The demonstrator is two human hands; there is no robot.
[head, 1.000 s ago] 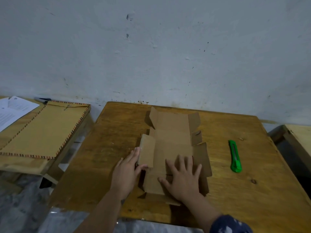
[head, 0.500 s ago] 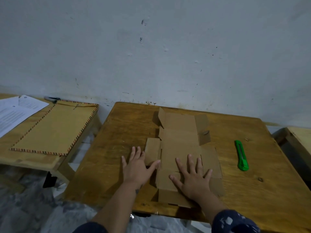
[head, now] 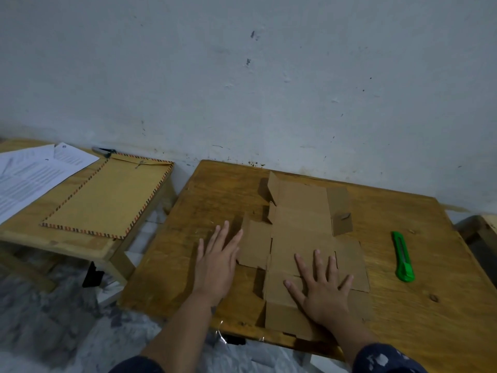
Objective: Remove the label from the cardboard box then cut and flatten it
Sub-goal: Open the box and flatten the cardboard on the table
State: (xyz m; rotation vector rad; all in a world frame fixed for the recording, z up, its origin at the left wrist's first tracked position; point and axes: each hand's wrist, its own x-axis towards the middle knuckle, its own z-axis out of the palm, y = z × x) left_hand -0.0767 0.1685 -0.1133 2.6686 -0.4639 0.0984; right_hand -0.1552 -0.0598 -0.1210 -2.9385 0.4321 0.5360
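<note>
Cardboard: the brown box (head: 301, 238) lies cut open and spread out on my wooden table (head: 419, 327), near its middle, the near end reaching the front edge. Most panels lie flat; the far left flap and a small right flap by the far end stand up a little.
Change in the box: a second ago the left side flap stood up against my thumb; now it lies down flat, and the whole sheet looks flatter.
Right hand: my right hand (head: 322, 289) presses palm-down on the near middle panels, fingers (head: 317, 262) straight and spread wide, holding nothing. It has stayed on the same panels through all three moments.
Left hand: my left hand (head: 216, 262) lies flat on the bare table just left of the box, fingers straight and close together, their tips beside the left flap's edge. Earlier its thumb hooked over that flap; half a second ago the thumb lay across it; now the hand is off the cardboard, or at most touching its edge, I cannot tell which.
Knife: the green box cutter (head: 402, 256) lies on the table well to the right of the box, untouched, in the same place as before.
Side table: the low table on my left carries a big envelope (head: 107, 197) and printed papers (head: 32, 173).
</note>
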